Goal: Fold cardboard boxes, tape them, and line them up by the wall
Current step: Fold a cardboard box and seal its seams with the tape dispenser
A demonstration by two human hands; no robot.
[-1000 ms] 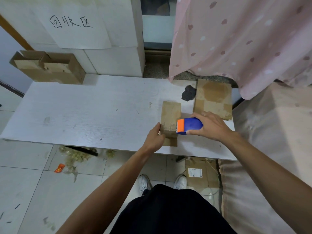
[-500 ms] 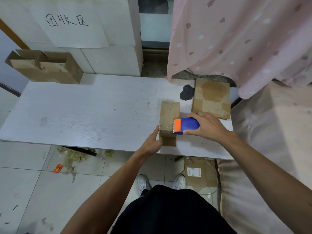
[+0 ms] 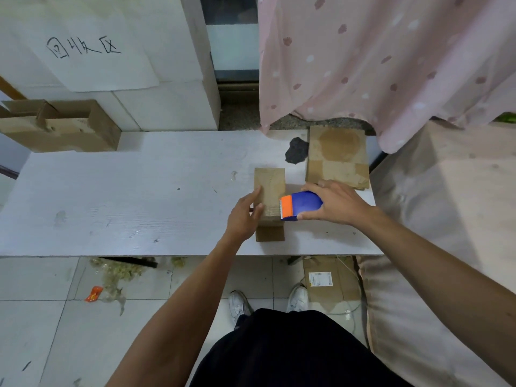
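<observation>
Left hand (image 3: 245, 216), fingers straight, is bracing small box (image 3: 269, 182) on its left, likely against sliding; right hand (image 3: 342, 203) is gripping tape dispenser (image 3: 303, 205) against box's right edge.

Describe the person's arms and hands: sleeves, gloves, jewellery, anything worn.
The left arm and right arm are bare, no sleeves in view. The left hand and right hand wear no gloves; no watch, ring or bracelet shows.
</observation>
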